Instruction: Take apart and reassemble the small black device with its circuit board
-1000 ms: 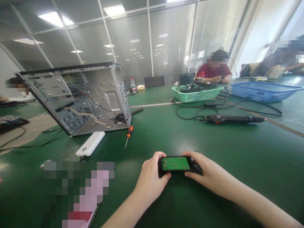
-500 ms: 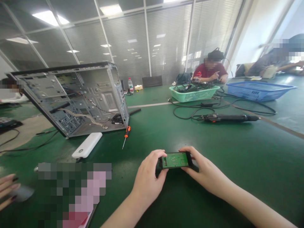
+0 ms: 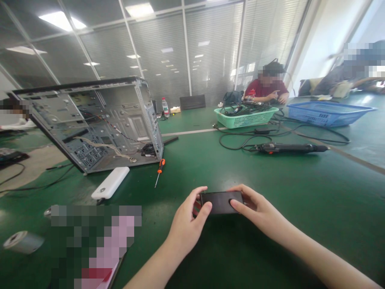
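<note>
A small black rectangular device (image 3: 221, 202) is held between my two hands above the green table (image 3: 180, 168), its plain dark face toward me. My left hand (image 3: 191, 218) grips its left end, with the thumb on the face and the fingers partly hidden behind. At the right end, my right hand (image 3: 255, 206) holds it the same way, thumb across the face. The device's green circuit board side is out of sight. An orange and black screwdriver (image 3: 161, 166) lies beyond my left hand.
An open computer case (image 3: 120, 120) stands at the left, near a white power bank (image 3: 111, 184). A metal cylinder (image 3: 24, 242) is at the lower left. Farther back are a black electric screwdriver (image 3: 291, 149), a green basket (image 3: 246, 119), a blue basket (image 3: 327, 116) and people seated.
The device has been turned over in my hands, from its green circuit board side to a plain black face. Another person's hand has left the metal cylinder at the lower left.
</note>
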Available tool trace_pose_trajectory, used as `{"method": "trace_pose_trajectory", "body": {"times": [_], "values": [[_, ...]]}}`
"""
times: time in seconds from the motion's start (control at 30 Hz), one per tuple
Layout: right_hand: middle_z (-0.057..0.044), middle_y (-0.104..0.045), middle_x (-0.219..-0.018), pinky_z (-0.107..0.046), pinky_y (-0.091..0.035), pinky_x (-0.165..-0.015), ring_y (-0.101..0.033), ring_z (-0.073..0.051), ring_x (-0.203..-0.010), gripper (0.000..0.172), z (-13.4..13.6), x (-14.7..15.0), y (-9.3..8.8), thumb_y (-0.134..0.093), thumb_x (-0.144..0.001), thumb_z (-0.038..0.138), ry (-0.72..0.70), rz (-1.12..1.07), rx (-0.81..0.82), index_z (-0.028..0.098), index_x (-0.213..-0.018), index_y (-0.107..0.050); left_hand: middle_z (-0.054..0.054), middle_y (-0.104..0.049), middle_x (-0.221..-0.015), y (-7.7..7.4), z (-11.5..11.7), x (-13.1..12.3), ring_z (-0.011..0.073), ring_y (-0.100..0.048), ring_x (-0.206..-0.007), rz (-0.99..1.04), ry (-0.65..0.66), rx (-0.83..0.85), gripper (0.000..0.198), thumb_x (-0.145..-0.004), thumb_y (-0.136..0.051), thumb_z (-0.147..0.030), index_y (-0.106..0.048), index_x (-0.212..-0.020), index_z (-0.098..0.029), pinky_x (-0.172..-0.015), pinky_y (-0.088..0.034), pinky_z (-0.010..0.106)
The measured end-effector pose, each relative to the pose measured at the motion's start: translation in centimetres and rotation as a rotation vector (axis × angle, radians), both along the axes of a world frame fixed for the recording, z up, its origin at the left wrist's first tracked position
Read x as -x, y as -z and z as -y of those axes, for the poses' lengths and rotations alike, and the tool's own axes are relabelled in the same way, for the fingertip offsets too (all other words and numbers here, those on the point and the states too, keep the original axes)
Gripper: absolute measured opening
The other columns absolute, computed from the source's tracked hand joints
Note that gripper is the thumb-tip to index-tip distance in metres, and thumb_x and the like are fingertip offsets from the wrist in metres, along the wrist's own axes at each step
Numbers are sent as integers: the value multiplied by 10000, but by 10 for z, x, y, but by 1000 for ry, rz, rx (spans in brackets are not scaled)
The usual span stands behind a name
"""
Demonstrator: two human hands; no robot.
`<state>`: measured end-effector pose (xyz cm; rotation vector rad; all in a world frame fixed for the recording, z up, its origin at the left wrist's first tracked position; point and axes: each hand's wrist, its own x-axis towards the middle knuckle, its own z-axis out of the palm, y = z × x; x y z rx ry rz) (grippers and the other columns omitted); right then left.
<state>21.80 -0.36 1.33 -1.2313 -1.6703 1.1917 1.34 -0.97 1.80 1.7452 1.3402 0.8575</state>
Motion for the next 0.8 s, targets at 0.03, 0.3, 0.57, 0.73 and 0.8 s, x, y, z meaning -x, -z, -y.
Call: {"method": "trace_pose_trajectory", "body": {"times": [0.03,0.3,0.57,0.73,0.8], "values": [[-58,-563,-899,-280,-473,-707,-547,-174,-810,433,0,0,-1,-530,-814,541,8,-47,59,153,-998,-476,43,-642,-1048,-1,0,0,201,-620,-834,9,18,18,402,-904,-432,-432,-473,-1265,-259,-746,-494,321],[-9,-490,-609,-171,-367,-456,-471,-93,-481,401,2,-1,-1,-489,-876,532,114,-318,587,131,-867,-480,42,-643,-896,-3,1,-3,197,-582,-778,28,134,123,400,-870,-437,-502,-551,-1094,-190,-716,-444,291],[-14,-501,-575,-165,-297,-442,-471,-89,-449,700,4,-1,6,-343,-764,837,-185,-366,679,142,-775,-423,-18,-453,-607,5,-7,1,161,-455,-589,-26,-27,129,525,-861,-246,-625,-470,-654,-198,-538,-340,259],[-21,-493,-618,-174,-288,-459,-478,-89,-489,663,4,3,7,-345,-800,785,-196,-382,688,129,-793,-443,-44,-408,-533,-1,-5,-1,152,-436,-542,4,-46,146,520,-870,-236,-615,-450,-636,-203,-561,-340,269],[-18,-489,-665,-176,-304,-459,-485,-95,-521,606,4,5,7,-421,-790,736,-134,-410,690,133,-841,-443,-49,-426,-531,-3,-4,-2,155,-458,-549,19,-42,149,492,-876,-264,-598,-480,-681,-201,-586,-356,272]]}}
